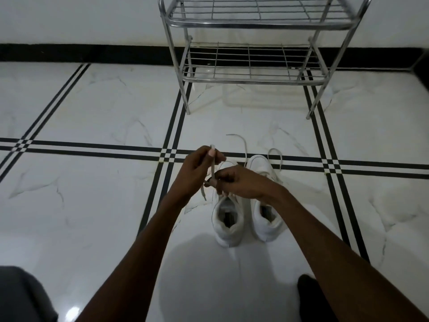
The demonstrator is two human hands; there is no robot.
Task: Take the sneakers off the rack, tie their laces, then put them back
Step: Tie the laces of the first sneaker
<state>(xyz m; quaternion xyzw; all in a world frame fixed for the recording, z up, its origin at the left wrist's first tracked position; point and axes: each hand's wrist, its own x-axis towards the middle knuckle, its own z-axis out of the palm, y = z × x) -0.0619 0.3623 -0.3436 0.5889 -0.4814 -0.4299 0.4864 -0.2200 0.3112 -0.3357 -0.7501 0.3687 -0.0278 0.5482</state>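
Observation:
Two white sneakers stand side by side on the floor, heels toward me: the left sneaker [227,219] and the right sneaker [267,217]. Over the left sneaker, my left hand [197,170] pinches a loop of its pale lace [212,163] and holds it upright. Just beside it, my right hand [241,183] is closed around the lower part of the same lace. The right sneaker's laces [276,154] lie loose on the tiles. The metal shoe rack [253,75] stands beyond the sneakers with both wire shelves bare.
The floor is glossy white marble tile with black stripe lines [92,148]. A black skirting band [92,53] runs along the white wall behind the rack. My knees show at the bottom corners [21,296].

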